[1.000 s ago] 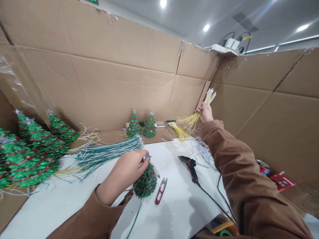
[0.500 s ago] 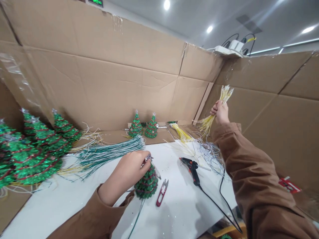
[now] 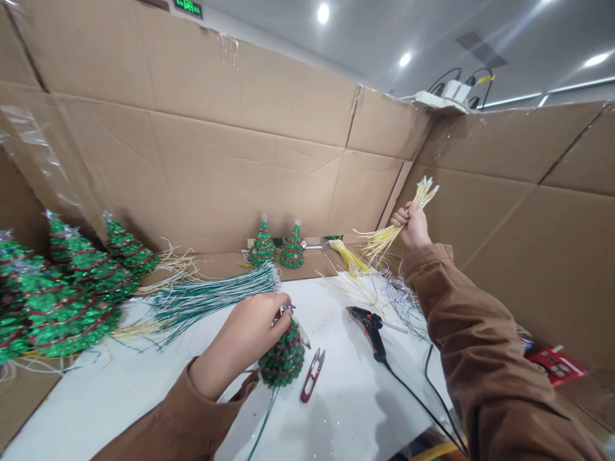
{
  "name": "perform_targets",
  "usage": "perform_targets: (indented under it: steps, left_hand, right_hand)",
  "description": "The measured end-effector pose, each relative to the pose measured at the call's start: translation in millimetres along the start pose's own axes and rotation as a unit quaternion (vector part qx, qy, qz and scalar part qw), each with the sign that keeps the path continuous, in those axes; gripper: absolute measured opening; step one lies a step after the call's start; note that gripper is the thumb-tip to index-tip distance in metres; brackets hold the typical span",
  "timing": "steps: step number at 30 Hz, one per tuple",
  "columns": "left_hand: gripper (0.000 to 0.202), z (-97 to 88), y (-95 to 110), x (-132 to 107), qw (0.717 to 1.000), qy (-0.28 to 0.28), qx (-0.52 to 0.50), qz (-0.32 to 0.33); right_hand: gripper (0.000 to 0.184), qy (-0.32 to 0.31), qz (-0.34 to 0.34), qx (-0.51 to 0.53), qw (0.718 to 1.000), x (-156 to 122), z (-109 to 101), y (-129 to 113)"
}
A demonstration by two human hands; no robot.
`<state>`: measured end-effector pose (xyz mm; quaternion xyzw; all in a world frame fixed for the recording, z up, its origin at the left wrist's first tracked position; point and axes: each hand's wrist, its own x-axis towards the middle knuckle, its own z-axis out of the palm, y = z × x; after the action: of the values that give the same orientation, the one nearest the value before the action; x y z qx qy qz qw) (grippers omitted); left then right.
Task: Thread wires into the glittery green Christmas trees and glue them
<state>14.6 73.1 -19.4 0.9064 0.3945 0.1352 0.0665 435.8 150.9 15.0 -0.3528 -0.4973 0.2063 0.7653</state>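
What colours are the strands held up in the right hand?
The strands are yellow with white tips, showing best in the head view.

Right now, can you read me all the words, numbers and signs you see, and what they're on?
No words or numbers can be read.
Green lit sign above the cardboard wall: its marks are too small to make out surely.
Red packet at lower right: pale marks, too blurred to read.
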Motion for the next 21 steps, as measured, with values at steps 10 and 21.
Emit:
perform_targets:
  steps: [10, 21]
  left_hand:
    - [0.017, -2.1, 1, 1, 1.000, -0.011, 0.000, -0.006]
    - [0.017, -2.2, 2, -1, 1.000, -0.007, -0.006, -0.007]
  right_hand:
    - [0.045, -0.051, -0.023, -0.069, 0.996, 25, 27, -5]
    - [0.024, -0.213, 0.085, -0.347, 0.909, -3, 9, 63]
